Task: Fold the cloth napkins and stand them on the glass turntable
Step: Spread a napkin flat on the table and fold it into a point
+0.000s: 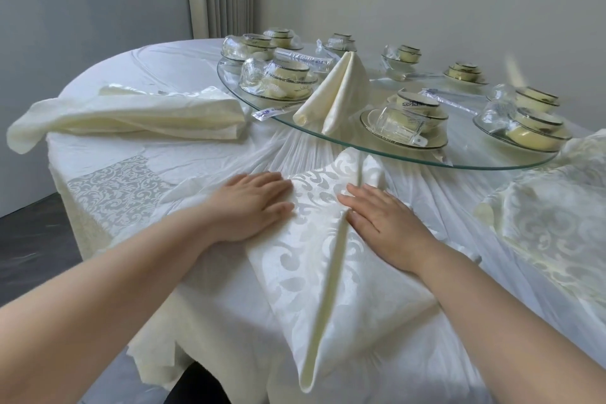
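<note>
Right now the person's left hand [252,207] and right hand [390,226] are pressing flat, fingers straight, on the patterned napkin [314,266] at the table's near edge. They are apart, one either side of its raised centre crease. Beyond, a folded napkin [337,92] is standing upright on the glass turntable [459,163] among wrapped bowl sets [413,118]. Loose napkins [137,115] are lying off left.
</note>
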The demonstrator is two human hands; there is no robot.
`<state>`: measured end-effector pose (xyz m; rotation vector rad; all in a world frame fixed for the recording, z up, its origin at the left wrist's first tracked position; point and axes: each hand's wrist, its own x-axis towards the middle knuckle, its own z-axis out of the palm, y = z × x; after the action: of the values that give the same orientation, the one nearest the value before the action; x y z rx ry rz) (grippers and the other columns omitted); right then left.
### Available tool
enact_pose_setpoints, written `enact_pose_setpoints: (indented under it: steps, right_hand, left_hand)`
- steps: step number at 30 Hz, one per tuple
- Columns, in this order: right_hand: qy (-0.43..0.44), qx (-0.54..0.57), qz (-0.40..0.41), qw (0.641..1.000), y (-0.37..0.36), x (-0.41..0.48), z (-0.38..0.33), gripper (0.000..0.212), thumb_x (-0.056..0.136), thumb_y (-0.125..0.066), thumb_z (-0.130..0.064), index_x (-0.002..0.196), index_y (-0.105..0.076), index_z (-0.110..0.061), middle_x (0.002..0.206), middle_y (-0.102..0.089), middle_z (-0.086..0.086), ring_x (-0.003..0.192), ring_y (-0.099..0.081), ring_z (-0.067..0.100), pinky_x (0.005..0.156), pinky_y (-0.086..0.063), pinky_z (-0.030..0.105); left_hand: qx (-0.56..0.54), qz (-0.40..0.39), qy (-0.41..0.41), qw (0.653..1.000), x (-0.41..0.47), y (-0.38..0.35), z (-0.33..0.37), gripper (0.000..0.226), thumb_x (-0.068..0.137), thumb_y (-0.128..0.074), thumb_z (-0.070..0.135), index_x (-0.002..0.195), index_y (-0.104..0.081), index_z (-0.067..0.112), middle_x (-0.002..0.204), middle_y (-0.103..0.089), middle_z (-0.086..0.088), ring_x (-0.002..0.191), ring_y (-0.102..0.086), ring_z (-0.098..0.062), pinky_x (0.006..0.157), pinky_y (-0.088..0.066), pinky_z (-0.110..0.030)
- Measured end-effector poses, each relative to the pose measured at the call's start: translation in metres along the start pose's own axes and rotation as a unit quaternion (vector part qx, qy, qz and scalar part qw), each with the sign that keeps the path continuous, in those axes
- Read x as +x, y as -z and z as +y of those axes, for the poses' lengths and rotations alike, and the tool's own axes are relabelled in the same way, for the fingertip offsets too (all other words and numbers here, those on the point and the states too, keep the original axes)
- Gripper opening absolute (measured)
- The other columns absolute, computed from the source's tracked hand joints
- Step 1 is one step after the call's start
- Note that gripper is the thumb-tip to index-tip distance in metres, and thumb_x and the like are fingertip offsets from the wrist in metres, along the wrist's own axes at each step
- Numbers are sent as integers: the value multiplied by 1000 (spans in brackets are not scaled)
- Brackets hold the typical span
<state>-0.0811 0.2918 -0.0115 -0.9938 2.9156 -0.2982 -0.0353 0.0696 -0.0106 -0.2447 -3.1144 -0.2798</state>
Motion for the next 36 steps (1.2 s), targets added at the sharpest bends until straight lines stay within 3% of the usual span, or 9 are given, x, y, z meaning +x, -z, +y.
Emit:
enact_pose_setpoints:
  steps: [6, 10, 13, 16, 20, 23, 26, 31, 36]
  right_hand:
    - [10, 36, 134, 990, -1, -3, 2, 82, 72, -15, -61, 141, -32, -20, 151, -24, -2, 140, -18, 15, 109, -7, 20]
    - [20, 36, 326, 945, 9, -12, -4, 45, 81, -39, -36, 94, -62, 1, 96, -63, 15, 87, -57, 30, 81, -34, 27]
    - [18, 97, 230, 968, 27, -42, -13, 23, 84, -49, -32, 81, -57, -11, 77, -55, -7, 73, -47, 4, 70, -35, 15]
    - [67, 101, 129, 984, 27, -87, -25, 29, 72, -51, -50, 86, -55, -26, 84, -53, -23, 88, -47, -11, 78, -30, -1]
    - [149, -54, 130, 979, -5, -122, -34, 46, 68, -48, -56, 103, -50, -27, 100, -67, -9, 98, -47, 3, 92, -31, 16]
    - [141, -36, 139, 980, -17, -124, -41, 41, 69, -49, -49, 104, -48, -26, 102, -68, -4, 100, -48, 5, 92, -33, 20]
    - [138, -20, 186, 973, -20, -117, -51, 34, 72, -51, -43, 99, -56, -22, 97, -68, -5, 93, -52, 7, 88, -36, 21]
    - [105, -26, 227, 968, -9, -112, -68, 27, 67, -41, -25, 72, -67, -19, 66, -66, -10, 60, -60, 9, 67, -40, 20]
    - [75, 37, 258, 962, 15, -121, -79, 30, 74, -44, -27, 84, -71, -17, 69, -67, -4, 79, -48, 15, 59, -37, 20]
  left_hand:
    - [-86, 127, -49, 987, -14, 6, -2, 84, 65, -16, 66, 133, -45, 26, 145, -36, 3, 134, -30, -12, 110, -10, -24]
    - [-112, 148, -246, 951, -76, 5, 12, 55, 72, -50, 50, 126, -47, 39, 131, -50, 8, 126, -32, 6, 106, -20, -15]
    - [-5, 115, -298, 948, -110, -14, 18, 83, 66, -50, 60, 142, -21, 39, 139, -34, 23, 133, -20, 9, 108, -15, -14]
    - [37, 127, -293, 947, -113, -35, 24, 77, 74, -45, 61, 141, -23, 31, 141, -35, 13, 130, -33, -4, 108, -18, -26]
    - [-20, 186, -277, 942, -105, -45, 43, 40, 95, -29, 42, 128, -42, 24, 129, -56, 6, 122, -43, -8, 107, -22, -28]
    - [-50, 205, -278, 937, -105, -41, 58, 45, 97, -10, 31, 120, -47, 23, 118, -64, 6, 115, -48, -8, 104, -23, -26]
    - [-56, 217, -275, 935, -105, -34, 63, 39, 87, -27, 16, 119, -48, 23, 114, -65, 6, 111, -51, -5, 103, -28, -25]
    - [-85, 199, -269, 939, -104, -20, 67, 42, 72, -44, 19, 111, -53, 30, 99, -70, 10, 91, -58, -2, 83, -40, -15]
    - [-188, 183, -226, 938, -112, 16, 77, 36, 79, -42, 43, 105, -65, 34, 83, -70, 7, 78, -60, -8, 66, -41, -14]
